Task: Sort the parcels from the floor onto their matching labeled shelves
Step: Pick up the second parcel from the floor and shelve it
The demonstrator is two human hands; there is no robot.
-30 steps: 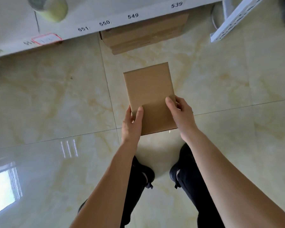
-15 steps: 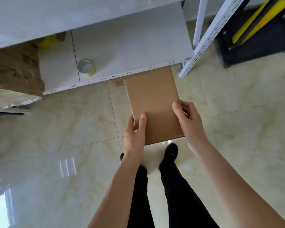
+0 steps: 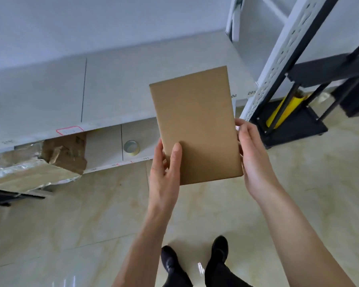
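A flat brown cardboard parcel [image 3: 195, 123] is held up in front of me, its plain face toward the camera. My left hand [image 3: 166, 175] grips its lower left edge, thumb on the front. My right hand [image 3: 251, 158] clasps its right edge. Behind it runs a white shelf [image 3: 116, 88] with small number labels along the front lip, one reading 205. A lower white shelf [image 3: 104, 146] shows beneath, also with number labels.
A roll of tape [image 3: 131, 147] lies on the lower shelf. Torn brown boxes [image 3: 64, 152] and a foil-wrapped parcel [image 3: 25, 175] sit at left. A white perforated upright [image 3: 278, 56] and a black rack [image 3: 294, 125] with a yellow roll stand at right. Glossy tile floor below.
The parcel has risen from near the floor to shelf height, and my view has tilted up, bringing an upper shelf into sight. Both hands keep their hold.
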